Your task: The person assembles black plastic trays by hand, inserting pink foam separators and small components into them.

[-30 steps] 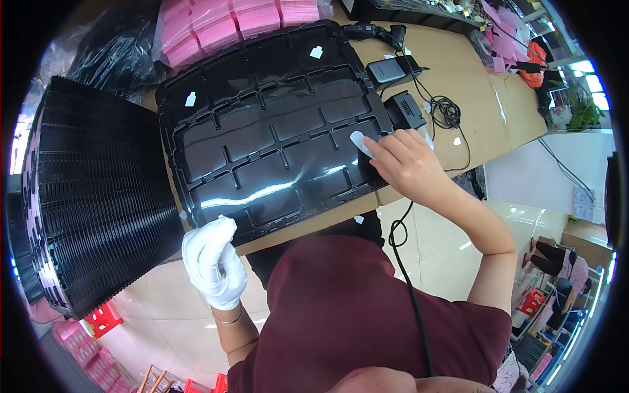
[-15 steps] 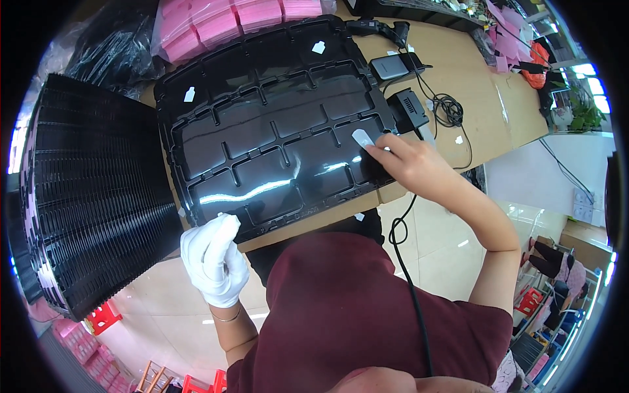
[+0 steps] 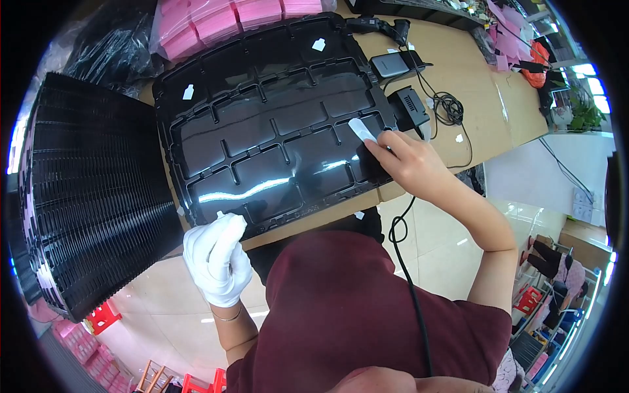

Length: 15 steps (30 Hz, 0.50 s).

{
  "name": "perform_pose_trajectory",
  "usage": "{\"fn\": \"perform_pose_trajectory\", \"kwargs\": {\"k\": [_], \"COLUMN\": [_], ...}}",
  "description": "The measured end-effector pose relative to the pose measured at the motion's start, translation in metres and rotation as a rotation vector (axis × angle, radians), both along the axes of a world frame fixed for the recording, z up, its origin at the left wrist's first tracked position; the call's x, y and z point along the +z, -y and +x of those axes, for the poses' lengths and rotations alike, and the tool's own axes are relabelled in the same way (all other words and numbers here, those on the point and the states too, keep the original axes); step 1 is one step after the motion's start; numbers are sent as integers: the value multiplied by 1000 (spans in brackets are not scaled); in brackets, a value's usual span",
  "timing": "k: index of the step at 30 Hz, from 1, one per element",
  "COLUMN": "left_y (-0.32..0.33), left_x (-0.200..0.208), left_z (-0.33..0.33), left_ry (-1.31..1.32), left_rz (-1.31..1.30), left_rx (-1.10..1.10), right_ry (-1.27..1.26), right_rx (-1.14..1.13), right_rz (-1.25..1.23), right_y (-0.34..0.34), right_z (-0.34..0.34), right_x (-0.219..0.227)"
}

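A large black plastic tray [image 3: 252,154] with raised dividers lies on the table in front of me. Over its right part, my bare right hand [image 3: 409,162] pinches a white strip with a rounded end [image 3: 362,130] between thumb and fingers. The strip points up and to the left across the tray. My left hand [image 3: 217,259], in a white glove, is closed near the tray's front left corner. A small white tip shows at its fingers; whether that is glove or a held piece I cannot make out. Two small white tags [image 3: 189,92] lie on the tray's far part.
A tall stack of black trays [image 3: 98,190] stands at the left. Pink bundles in clear plastic [image 3: 223,23] lie behind the tray. Right of it are a black device [image 3: 409,108], a grey box-shaped device [image 3: 391,65] and a coiled black cable [image 3: 449,110]. A black cord [image 3: 413,288] hangs before me.
The white strip has shifted slightly up and left, and more of it shows beyond my right fingers. My gloved left hand has moved a little to the right, still closed.
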<state>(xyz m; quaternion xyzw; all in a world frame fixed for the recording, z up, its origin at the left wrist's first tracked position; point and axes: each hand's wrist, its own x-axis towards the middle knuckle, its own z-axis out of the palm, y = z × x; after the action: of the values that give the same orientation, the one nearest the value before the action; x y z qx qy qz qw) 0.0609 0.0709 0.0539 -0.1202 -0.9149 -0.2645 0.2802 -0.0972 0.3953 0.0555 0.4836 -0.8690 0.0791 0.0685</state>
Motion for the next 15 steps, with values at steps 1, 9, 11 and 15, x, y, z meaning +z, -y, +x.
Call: {"fn": "perform_pose_trajectory", "kwargs": {"k": [1, 9, 11, 15], "left_y": [0, 1, 2, 2], "left_x": [0, -2, -3, -3], "left_z": [0, 1, 1, 0], "left_ry": [1, -2, -1, 6], "left_rz": [0, -30, -30, -44], "left_rx": [1, 14, 8, 7], "right_ry": [20, -88, -88, -131], "right_rx": [-3, -31, -40, 6], "right_rz": [13, 144, 169, 154], "right_y": [0, 1, 3, 4], "right_z": [0, 8, 9, 7], "right_x": [1, 6, 7, 7]}}
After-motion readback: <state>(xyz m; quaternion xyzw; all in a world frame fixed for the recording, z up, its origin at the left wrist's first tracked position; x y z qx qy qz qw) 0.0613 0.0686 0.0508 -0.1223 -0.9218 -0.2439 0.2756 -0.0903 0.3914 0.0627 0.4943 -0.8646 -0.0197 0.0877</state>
